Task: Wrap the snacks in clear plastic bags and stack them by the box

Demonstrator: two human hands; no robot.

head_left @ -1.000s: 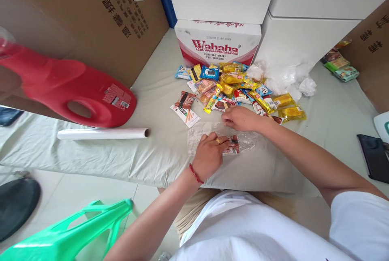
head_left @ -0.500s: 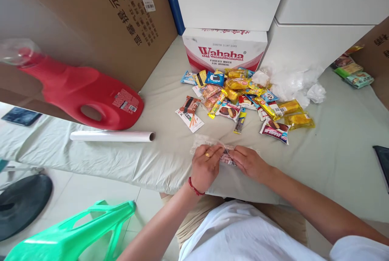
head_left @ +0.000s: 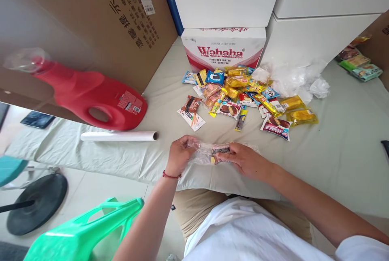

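Note:
My left hand (head_left: pixel 179 156) and my right hand (head_left: pixel 243 159) both grip a clear plastic bag (head_left: pixel 203 153) near the front edge of the cloth-covered table (head_left: pixel 334 147). The left hand pinches the bag's left end. The right hand holds a small dark snack packet (head_left: pixel 219 150) that lies inside the bag. A pile of several wrapped snacks (head_left: pixel 243 95) lies just beyond my hands.
A red jug (head_left: pixel 91 95) lies on its side at the left, with a white roll (head_left: pixel 119 136) in front of it. A Wahaha box (head_left: pixel 223 48), white boxes and crumpled plastic (head_left: pixel 294 80) stand behind. A green plastic stool (head_left: pixel 82 232) is below.
My right hand left the snack pile and came to the bag. Both hands have lifted the bag with the packet and drawn its ends apart; the left hand moved left.

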